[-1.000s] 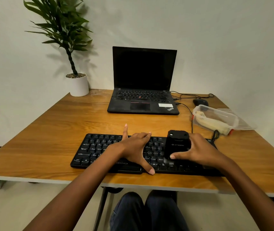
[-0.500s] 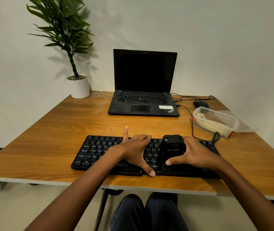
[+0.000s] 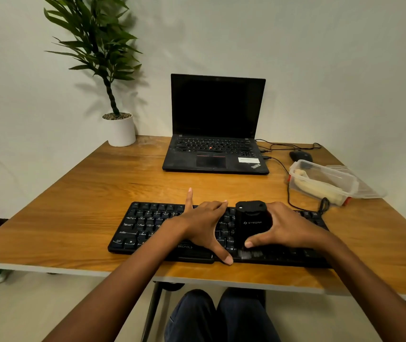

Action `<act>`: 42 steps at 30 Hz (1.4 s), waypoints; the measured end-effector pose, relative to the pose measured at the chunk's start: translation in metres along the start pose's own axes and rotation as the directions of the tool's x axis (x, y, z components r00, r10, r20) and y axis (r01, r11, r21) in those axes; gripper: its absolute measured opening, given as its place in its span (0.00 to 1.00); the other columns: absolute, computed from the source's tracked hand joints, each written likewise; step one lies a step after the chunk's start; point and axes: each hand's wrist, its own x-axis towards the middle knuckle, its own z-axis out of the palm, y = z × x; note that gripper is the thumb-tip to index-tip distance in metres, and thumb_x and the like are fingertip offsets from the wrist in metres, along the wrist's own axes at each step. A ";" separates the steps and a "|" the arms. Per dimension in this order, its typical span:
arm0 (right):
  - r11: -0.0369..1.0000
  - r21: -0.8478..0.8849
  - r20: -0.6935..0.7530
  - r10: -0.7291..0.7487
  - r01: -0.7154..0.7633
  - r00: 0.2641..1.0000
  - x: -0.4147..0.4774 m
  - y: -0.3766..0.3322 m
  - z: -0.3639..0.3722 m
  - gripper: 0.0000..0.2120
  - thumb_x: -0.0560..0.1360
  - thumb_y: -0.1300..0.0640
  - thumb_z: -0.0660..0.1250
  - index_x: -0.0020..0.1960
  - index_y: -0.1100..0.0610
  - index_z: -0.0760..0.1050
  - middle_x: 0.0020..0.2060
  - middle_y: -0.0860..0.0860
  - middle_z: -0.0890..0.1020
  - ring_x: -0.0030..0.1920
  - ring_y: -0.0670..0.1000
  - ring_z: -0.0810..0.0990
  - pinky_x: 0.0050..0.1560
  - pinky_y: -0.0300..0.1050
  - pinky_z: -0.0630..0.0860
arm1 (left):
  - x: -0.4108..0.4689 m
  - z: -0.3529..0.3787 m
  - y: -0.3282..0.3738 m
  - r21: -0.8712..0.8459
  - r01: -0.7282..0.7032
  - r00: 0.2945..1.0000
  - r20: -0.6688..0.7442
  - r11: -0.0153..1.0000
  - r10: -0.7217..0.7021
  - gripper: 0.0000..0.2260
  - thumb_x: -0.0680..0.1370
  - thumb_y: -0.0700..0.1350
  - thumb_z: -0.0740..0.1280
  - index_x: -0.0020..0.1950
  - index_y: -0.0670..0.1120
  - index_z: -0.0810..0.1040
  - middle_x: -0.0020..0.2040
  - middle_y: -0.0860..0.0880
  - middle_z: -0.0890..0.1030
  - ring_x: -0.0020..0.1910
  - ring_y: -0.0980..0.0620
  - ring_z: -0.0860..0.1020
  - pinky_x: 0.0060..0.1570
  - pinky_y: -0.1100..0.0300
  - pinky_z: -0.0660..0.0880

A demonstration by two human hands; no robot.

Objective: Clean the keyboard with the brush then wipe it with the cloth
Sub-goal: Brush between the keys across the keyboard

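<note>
A black keyboard (image 3: pixel 147 225) lies near the front edge of the wooden table (image 3: pixel 98 193). My right hand (image 3: pixel 288 225) grips a black brush block (image 3: pixel 252 220), thumb on its near side, and its pale bristles touch the keys at the keyboard's front row. My left hand (image 3: pixel 204 220) rests on the middle of the keyboard with fingers spread, the thumb reaching the front edge and the index finger pointing past the back edge. A pale cloth (image 3: pixel 320 188) lies inside a clear plastic box (image 3: pixel 325 178) at the right.
An open black laptop (image 3: pixel 215 144) stands at the back centre, with cables and a black mouse (image 3: pixel 300 156) to its right. A potted plant (image 3: pixel 119 129) stands at the back left. The keyboard's cable loops near the box. The table edge is just below the keyboard.
The brush in my right hand has slid a little to the left and toward me over the keys. My left hand has stayed in place on the keyboard.
</note>
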 end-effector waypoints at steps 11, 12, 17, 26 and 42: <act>1.000 -0.001 0.022 -0.007 0.007 1.000 0.001 -0.002 -0.010 0.23 0.65 0.60 0.77 0.50 0.43 0.69 0.44 0.38 0.76 0.42 0.25 0.75 0.40 0.23 0.70 | 0.000 -0.002 0.001 0.016 0.011 1.000 0.003 1.000 -0.011 0.56 0.65 0.69 0.69 0.77 0.45 0.38 0.79 0.48 0.46 0.77 0.50 0.44 0.61 0.33 0.23; 1.000 -0.001 0.016 -0.008 0.008 1.000 0.003 -0.002 -0.010 0.23 0.65 0.60 0.77 0.49 0.42 0.68 0.45 0.38 0.77 0.43 0.27 0.75 0.41 0.24 0.71 | 0.000 -0.002 0.001 0.018 0.014 1.000 0.002 1.000 -0.014 0.56 0.65 0.69 0.69 0.77 0.45 0.38 0.79 0.48 0.46 0.77 0.51 0.44 0.62 0.33 0.24; 0.999 -0.051 -0.144 -0.018 0.011 0.989 0.008 0.007 0.006 0.22 0.64 0.53 0.77 0.52 0.43 0.69 0.46 0.38 0.77 0.50 0.39 0.78 0.44 0.26 0.73 | 0.000 0.001 -0.001 0.010 0.002 1.000 -0.019 1.000 -0.002 0.56 0.65 0.69 0.70 0.78 0.46 0.39 0.79 0.49 0.47 0.77 0.51 0.46 0.61 0.34 0.22; 0.835 0.525 -0.612 0.233 0.168 0.755 -0.017 0.036 -0.012 0.18 0.59 0.56 0.75 0.48 0.52 0.76 0.44 0.52 0.83 0.47 0.51 0.82 0.50 0.48 0.78 | -0.002 0.003 -0.002 0.014 -0.014 0.999 -0.043 1.000 0.014 0.55 0.66 0.68 0.69 0.77 0.45 0.38 0.79 0.49 0.46 0.77 0.51 0.44 0.60 0.36 0.20; 0.978 0.124 -0.611 0.210 -0.169 0.763 0.032 0.014 0.038 0.13 0.65 0.55 0.75 0.39 0.52 0.70 0.32 0.47 0.77 0.33 0.44 0.76 0.30 0.36 0.71 | 0.000 0.005 -0.006 0.060 -0.037 0.996 -0.083 0.998 0.042 0.57 0.64 0.71 0.68 0.77 0.44 0.40 0.79 0.48 0.48 0.77 0.53 0.47 0.62 0.34 0.24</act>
